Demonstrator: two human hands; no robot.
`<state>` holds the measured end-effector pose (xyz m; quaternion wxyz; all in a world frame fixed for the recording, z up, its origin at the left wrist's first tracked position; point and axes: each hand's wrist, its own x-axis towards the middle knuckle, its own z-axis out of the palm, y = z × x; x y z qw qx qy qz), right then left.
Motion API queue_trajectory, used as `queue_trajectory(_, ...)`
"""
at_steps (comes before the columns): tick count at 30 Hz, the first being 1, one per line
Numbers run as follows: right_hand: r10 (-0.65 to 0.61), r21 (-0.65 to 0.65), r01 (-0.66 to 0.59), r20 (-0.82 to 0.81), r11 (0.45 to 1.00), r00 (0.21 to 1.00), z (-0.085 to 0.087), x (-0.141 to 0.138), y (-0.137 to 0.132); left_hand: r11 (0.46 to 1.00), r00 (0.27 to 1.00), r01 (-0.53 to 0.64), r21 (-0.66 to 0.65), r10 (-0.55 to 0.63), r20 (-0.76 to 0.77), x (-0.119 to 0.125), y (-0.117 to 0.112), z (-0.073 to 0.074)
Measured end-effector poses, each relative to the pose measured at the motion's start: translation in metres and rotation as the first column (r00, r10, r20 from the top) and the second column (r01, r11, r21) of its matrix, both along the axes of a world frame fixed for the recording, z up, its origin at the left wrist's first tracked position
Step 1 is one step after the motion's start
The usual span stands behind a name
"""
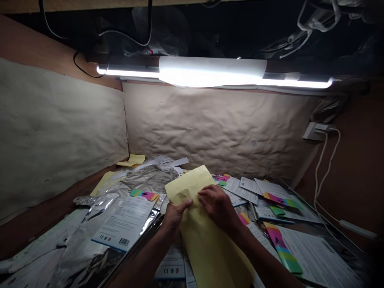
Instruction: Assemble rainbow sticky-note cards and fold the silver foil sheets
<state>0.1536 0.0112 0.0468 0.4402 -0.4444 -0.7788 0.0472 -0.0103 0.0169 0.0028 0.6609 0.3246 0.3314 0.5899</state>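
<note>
A long yellow paper sheet (207,244) rises tilted in front of me, its top end creased near my hands. My left hand (175,216) grips its left edge, with the thumb pressed on the front face and the other fingers behind it. Curled fingers of my right hand (216,206) lie closed against the sheet at its right side; their tips are partly hidden. Beneath and beside the sheet are white printed cards (123,222) with rainbow-coloured tabs. On the right, another printed card (321,252) carries a coloured strip (282,248).
Crumpled clear and silvery plastic wrapping (99,216) covers the left side. Folded yellow paper (132,161) lies in the back left corner. A lit tube lamp (213,74) hangs low across the back. White cables (319,180) run down from a wall socket (313,131) on the right.
</note>
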Motion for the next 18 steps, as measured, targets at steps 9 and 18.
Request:
queue_trajectory(9, 0.074, -0.223, -0.112, -0.172, 0.968, 0.982, 0.008, -0.01, -0.011, 0.994, 0.997, 0.043, 0.099, -0.037, -0.067, 0.003, -0.009, 0.009)
queue_trajectory(18, -0.008, -0.171, -0.003, -0.063, 0.985, 0.998, 0.012, -0.01, -0.018, 0.973, 0.942, 0.004, 0.23, 0.074, -0.329, 0.0, -0.011, 0.011)
